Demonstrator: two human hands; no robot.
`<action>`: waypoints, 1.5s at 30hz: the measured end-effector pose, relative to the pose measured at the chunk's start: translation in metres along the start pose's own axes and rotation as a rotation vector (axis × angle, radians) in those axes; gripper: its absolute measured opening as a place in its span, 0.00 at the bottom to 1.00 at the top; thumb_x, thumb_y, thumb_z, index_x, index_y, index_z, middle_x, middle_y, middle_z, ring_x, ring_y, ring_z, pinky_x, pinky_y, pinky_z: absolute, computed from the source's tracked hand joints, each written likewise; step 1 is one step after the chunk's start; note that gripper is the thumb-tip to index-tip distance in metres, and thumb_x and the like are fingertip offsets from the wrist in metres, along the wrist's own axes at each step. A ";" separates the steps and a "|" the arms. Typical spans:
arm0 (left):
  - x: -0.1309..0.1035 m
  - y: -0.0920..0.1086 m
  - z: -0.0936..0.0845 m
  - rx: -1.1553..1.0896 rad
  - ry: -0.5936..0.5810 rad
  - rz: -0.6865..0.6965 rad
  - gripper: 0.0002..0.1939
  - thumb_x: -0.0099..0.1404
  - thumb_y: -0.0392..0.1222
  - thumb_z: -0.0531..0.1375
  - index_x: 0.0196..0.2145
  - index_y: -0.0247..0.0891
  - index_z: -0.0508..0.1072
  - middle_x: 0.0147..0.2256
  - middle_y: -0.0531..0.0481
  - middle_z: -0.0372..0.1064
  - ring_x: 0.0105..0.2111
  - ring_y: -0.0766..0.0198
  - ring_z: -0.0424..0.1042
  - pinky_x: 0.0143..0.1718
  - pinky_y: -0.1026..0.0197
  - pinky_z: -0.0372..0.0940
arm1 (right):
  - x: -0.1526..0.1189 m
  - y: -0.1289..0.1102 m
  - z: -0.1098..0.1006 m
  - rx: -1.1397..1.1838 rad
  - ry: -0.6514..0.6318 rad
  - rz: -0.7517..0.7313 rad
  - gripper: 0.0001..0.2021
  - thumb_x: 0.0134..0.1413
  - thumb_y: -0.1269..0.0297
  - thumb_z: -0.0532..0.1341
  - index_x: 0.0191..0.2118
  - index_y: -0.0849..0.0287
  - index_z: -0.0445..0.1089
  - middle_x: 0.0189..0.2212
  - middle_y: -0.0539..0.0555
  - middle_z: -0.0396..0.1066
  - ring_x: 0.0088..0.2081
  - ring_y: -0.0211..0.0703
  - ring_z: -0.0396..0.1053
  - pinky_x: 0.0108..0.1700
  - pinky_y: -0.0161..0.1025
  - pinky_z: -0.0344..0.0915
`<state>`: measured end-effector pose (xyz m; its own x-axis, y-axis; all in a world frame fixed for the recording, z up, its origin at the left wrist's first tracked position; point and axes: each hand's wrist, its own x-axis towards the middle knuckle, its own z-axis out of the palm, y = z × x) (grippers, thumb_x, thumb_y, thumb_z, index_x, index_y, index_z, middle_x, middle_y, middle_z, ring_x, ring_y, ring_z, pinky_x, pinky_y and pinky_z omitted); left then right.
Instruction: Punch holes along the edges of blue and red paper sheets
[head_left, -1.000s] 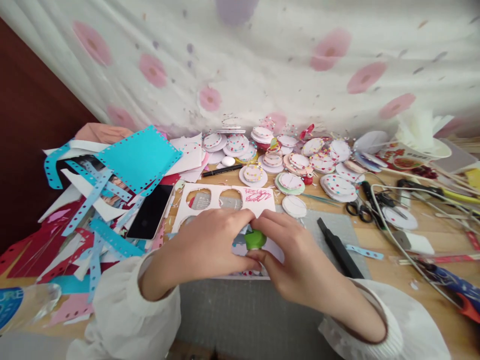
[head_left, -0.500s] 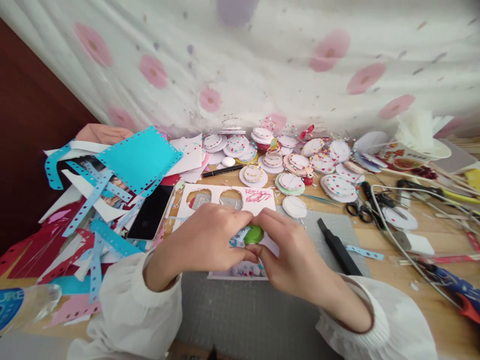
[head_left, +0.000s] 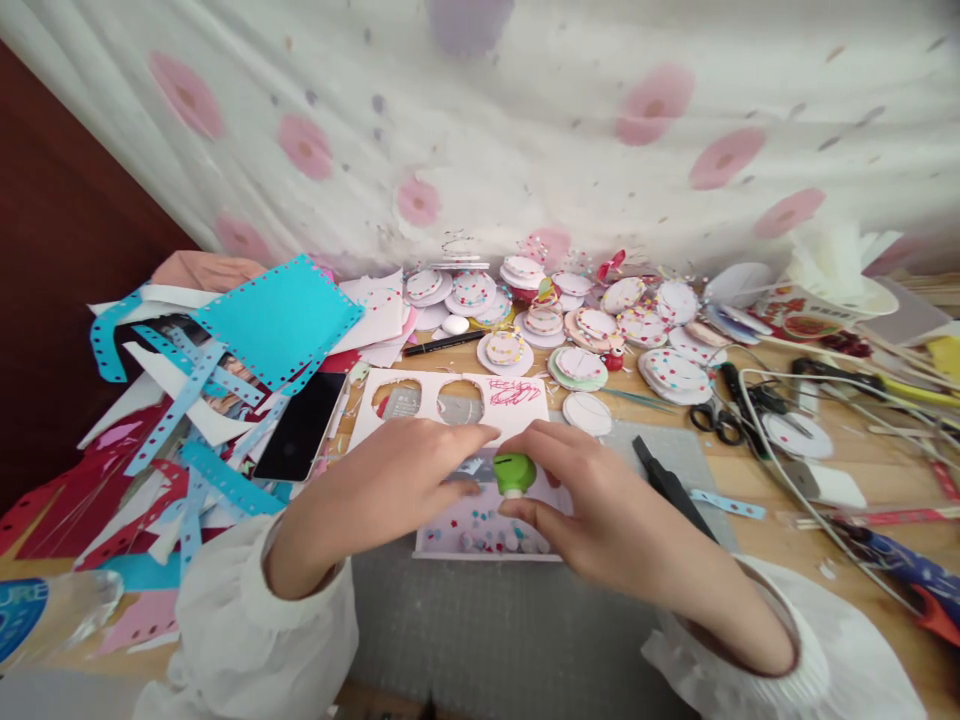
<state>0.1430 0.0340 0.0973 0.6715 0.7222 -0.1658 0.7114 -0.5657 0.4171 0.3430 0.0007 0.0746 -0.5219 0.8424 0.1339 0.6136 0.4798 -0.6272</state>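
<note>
A small green craft punch (head_left: 516, 472) with a pale lower part is between the thumb and fingers of my right hand (head_left: 589, 490). My left hand (head_left: 390, 480) is just left of it, thumb and fingers apart, with a small bluish-grey patch showing between them that I cannot make out. Below both hands lies a shallow white tray or sheet (head_left: 442, 551) scattered with small blue, red and white paper pieces (head_left: 495, 530). Behind the hands is a white card (head_left: 457, 388) with round holes cut in it and a red scribble.
Scraps of punched paper (head_left: 281, 320) and a phone (head_left: 300, 425) lie at left. Several decorated paper discs (head_left: 506, 350) fill the back. At right are a black tool (head_left: 671, 490), scissors (head_left: 718, 422), a white cable (head_left: 780, 470) and a paper bowl (head_left: 810, 310). A grey cutting mat (head_left: 480, 630) is in front.
My hands have moved apart; the left shifted slightly left and its fingers opened. The green punch now shows more fully in my right hand, and the paper pieces below are more visible.
</note>
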 end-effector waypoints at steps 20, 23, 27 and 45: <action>-0.015 0.006 -0.016 -0.164 0.619 -0.145 0.08 0.65 0.41 0.57 0.42 0.46 0.73 0.44 0.57 0.74 0.45 0.60 0.71 0.47 0.62 0.65 | -0.014 0.018 -0.018 -0.105 -0.246 0.033 0.13 0.55 0.75 0.55 0.46 0.58 0.59 0.37 0.55 0.70 0.36 0.45 0.69 0.37 0.40 0.66; -0.014 0.008 -0.018 -0.265 0.726 -0.174 0.10 0.63 0.38 0.59 0.44 0.45 0.71 0.47 0.55 0.71 0.49 0.59 0.69 0.49 0.62 0.65 | -0.017 0.014 -0.029 -0.007 -0.186 0.049 0.13 0.57 0.68 0.58 0.48 0.55 0.59 0.39 0.52 0.70 0.38 0.42 0.69 0.38 0.38 0.66; -0.010 0.008 -0.014 -0.357 0.645 -0.113 0.11 0.62 0.35 0.59 0.43 0.43 0.70 0.46 0.55 0.72 0.48 0.62 0.70 0.47 0.66 0.65 | -0.017 0.010 -0.039 0.039 -0.018 0.050 0.12 0.56 0.63 0.60 0.46 0.54 0.62 0.39 0.51 0.71 0.38 0.41 0.70 0.38 0.35 0.66; -0.005 0.002 0.000 -0.214 0.154 -0.170 0.10 0.63 0.43 0.58 0.40 0.42 0.78 0.39 0.52 0.77 0.41 0.59 0.73 0.43 0.60 0.62 | -0.013 0.014 -0.025 0.010 -0.287 0.029 0.21 0.60 0.62 0.57 0.58 0.53 0.55 0.43 0.54 0.72 0.42 0.44 0.70 0.42 0.39 0.65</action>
<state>0.1412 0.0293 0.0989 0.4960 0.8602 -0.1189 0.7398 -0.3468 0.5766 0.3738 0.0026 0.0832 -0.6515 0.7512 -0.1060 0.6255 0.4528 -0.6354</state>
